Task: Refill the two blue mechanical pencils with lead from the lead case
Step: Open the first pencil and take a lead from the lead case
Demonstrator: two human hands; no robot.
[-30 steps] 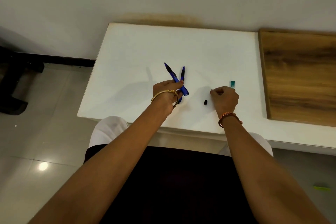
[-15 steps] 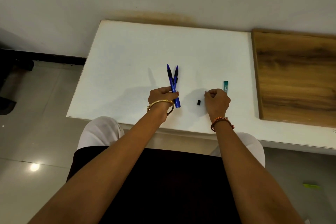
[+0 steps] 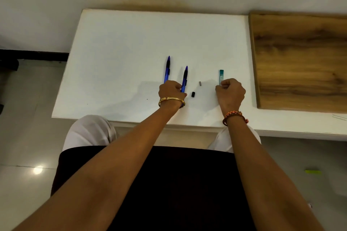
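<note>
While both forearms reach out over a dark lap, the left hand (image 3: 171, 90) sits on the white bench (image 3: 116, 58) with a gold bangle (image 3: 171, 99) at its wrist, and its grip is curled around the near ends of 2 blue pencils. Left pencil (image 3: 167, 69) and right pencil (image 3: 184, 77) both point away toward the wall, splayed a little apart, dark sections near their far tips. Over on the other side, the right hand (image 3: 230, 91), woven band (image 3: 234, 115) at the wrist, is balled up on the bench, fingers curled in; whether that grip pinches anything I cannot tell. Between the 2 hands, a small black cap (image 3: 192, 94) lies on the bench, and just beyond it a tiny grey piece (image 3: 200, 83). Right at the knuckles of the right hand, the teal lead case (image 3: 221, 77) lies flat, running away from the person, its near end touching or tucked just behind the fingers. Off to the far right, a wooden board (image 3: 300, 58) rests on the bench.
</note>
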